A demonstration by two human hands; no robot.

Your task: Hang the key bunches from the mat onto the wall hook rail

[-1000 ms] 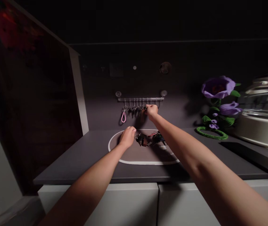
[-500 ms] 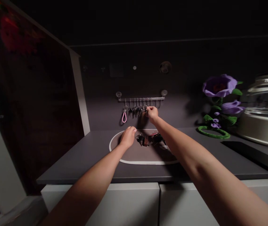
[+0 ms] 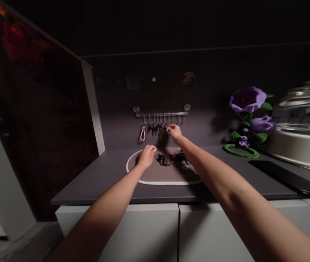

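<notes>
A metal hook rail (image 3: pixel 161 114) is fixed to the dark back wall, with several key sets (image 3: pixel 156 127) and a pink loop (image 3: pixel 143 135) hanging from it. My right hand (image 3: pixel 174 132) reaches up just under the rail, fingers pinched on a key ring at one of the hooks. My left hand (image 3: pixel 147 156) rests curled on an oval mat (image 3: pixel 165 174) on the dark counter, beside a pile of keys (image 3: pixel 171 159); what its fingers hold is hidden.
Purple fake flowers (image 3: pixel 249 102) with a green coiled stem (image 3: pixel 240 151) stand at the right. A large pot with a glass lid (image 3: pixel 302 134) is at far right. A white panel (image 3: pixel 93 109) and a dark wall bound the left; white cabinet fronts (image 3: pixel 155 233) lie below.
My right hand has dropped slightly from the rail, still pinching at the key ring. The camera has shifted back a little. My left hand has stayed on the mat.
</notes>
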